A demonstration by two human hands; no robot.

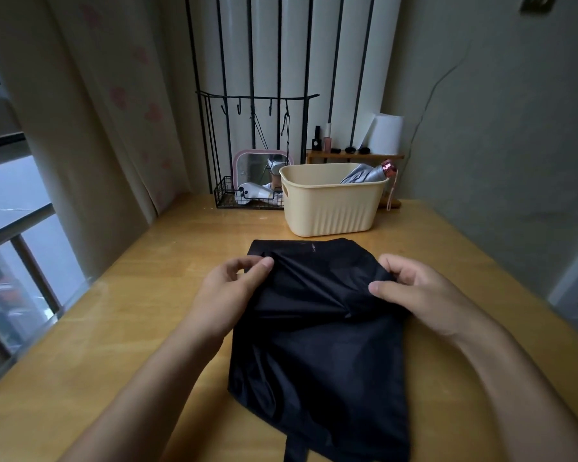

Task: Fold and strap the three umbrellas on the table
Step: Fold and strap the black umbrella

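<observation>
Room: a dim corner with a pale flowered curtain (114, 111) on the left beside a window (7, 228), and dark vertical bars at the back.
Table (114, 328): light wood, running from the near edge up to the wall.
Black umbrella (314, 345): lies in the middle of the table, its canopy loose and rumpled, spread flat from the near edge up towards the basket; a dark strap shows at the bottom edge.
Left hand (234, 281): thumb and forefinger pinch a fold of the black cloth at its upper left side.
Right hand (414, 288): fingers curled, thumb across, gripping a bunch of the cloth at the upper right side.
Basket (331, 208): cream plastic, ribbed, just beyond the black umbrella.
Silver umbrella (364, 175): folded, leaning in the basket, its pink handle end over the right rim.
Behind: a wire rack (234, 195) with a pink-framed mirror (237, 161), a small wooden shelf (354, 156) of bottles, and a white paper roll (386, 133).
</observation>
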